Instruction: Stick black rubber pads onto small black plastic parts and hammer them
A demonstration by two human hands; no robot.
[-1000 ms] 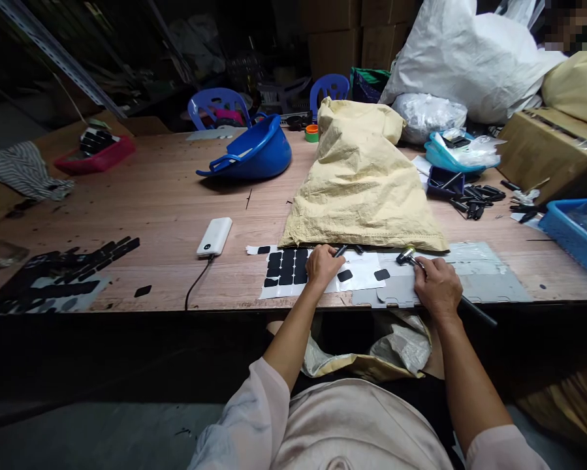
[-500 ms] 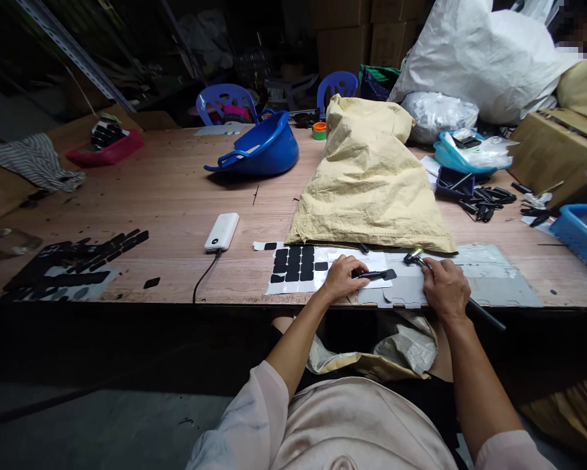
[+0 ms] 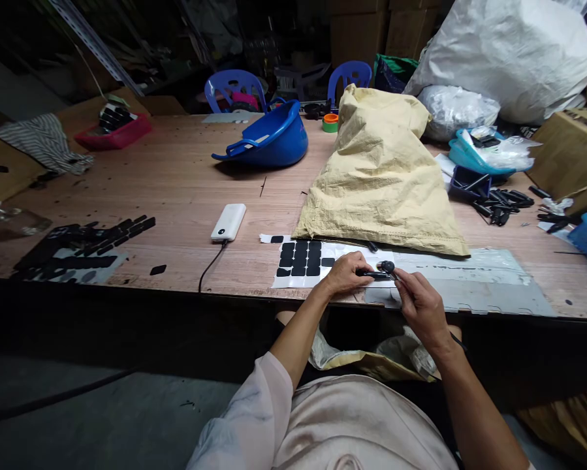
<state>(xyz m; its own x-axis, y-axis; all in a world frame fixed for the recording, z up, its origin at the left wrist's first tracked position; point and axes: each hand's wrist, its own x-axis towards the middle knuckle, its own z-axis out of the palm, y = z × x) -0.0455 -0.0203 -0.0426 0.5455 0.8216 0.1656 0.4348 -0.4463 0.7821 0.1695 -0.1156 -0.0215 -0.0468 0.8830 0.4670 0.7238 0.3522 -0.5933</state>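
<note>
My left hand [image 3: 345,273] is closed on a slim black piece [image 3: 375,275] that lies over the white sheet near the table's front edge. Just to its right, my right hand [image 3: 423,305] grips a small hammer, its dark round head [image 3: 386,266] over the right end of the black piece. Most of the hammer's handle is hidden by the hand. Left of my hands, black rounded stickers [image 3: 300,258] sit in rows on the white sheet [image 3: 326,250]. A grey board [image 3: 499,294] lies beneath and to the right.
A beige cloth sack [image 3: 381,189] lies behind my hands. A white power bank [image 3: 228,222] with a cable and a blue basin [image 3: 273,140] are to the left. Black parts [image 3: 503,203] lie in a pile at the right. More black strips [image 3: 92,261] are at the far left.
My right hand has moved left with the hammer, bringing its head over the black piece. My left hand keeps its hold. The whole view has shifted slightly.
</note>
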